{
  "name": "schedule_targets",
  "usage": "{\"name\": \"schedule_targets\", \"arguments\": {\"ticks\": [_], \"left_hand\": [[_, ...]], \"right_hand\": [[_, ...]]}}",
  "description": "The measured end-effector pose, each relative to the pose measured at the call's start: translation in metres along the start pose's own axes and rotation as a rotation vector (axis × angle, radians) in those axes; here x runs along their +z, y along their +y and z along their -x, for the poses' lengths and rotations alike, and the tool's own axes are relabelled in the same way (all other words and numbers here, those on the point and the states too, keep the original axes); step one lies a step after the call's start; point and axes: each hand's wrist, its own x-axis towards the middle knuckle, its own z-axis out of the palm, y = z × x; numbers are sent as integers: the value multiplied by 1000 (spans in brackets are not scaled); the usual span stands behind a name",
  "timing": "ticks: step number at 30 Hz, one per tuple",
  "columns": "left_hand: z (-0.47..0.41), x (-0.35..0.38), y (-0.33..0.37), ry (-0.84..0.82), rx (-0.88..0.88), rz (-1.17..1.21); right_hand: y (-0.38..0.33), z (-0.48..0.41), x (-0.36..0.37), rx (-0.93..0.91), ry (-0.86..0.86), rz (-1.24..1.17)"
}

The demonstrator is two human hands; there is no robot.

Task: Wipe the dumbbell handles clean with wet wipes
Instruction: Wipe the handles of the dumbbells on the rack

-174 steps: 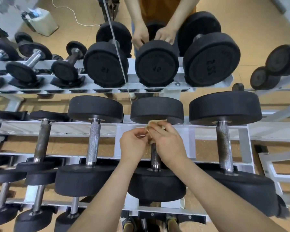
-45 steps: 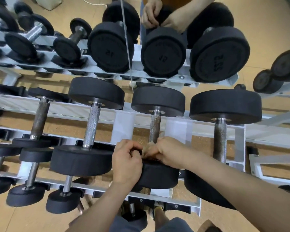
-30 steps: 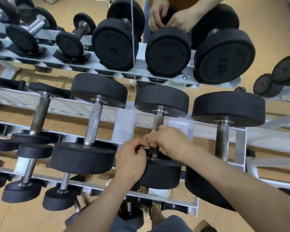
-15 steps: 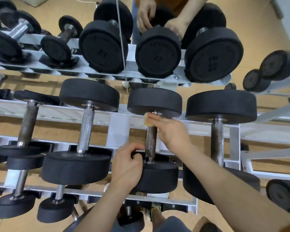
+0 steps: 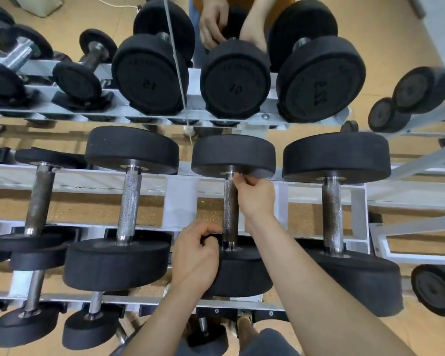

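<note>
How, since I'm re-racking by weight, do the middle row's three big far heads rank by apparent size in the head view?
1. Right head
2. Left head
3. Centre head
All three sit about equally far from the camera, so nearness shouldn't skew this.

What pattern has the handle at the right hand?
The handle is grey, finely knurled; head view.

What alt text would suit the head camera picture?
A person's right hand pinches a wipe against the far end of a dumbbell handle, while the left hand grips the near weight head. The dumbbell lies on a white rack.
</note>
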Motion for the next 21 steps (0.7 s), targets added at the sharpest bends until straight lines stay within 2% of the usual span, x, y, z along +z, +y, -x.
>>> {"name": "schedule_targets", "arguments": {"ticks": [2,4,6,10,12,14,16,19,21], "left_hand": [[0,0,2,-10,-4,-11],[-1,0,1,-25,-15,-44],[-2,0,1,-55,-27,-90],[-3,-1,2,-97,-41,-139],[-2,-3,1,-112,-45,-152],[-2,-3,2,-115,-43,-159],[-2,-3,3,-96,-48,-153],[5,-5,0,-74,-61,-161],[15,-8,-8,-88,-110,-123]], "right_hand": [[0,0,2,-21,-20,32],[8,5,-6,-127,-69,151],[13,15,-22,-195,-162,308],[24,38,-46,-247,-322,788],[21,40,-50,-310,-332,824],[9,33,-47,-534,-236,771],[0,19,-34,-857,-152,810],[22,1,-32,-1059,-333,902],[37,5,-49,-1010,-536,904]]}}
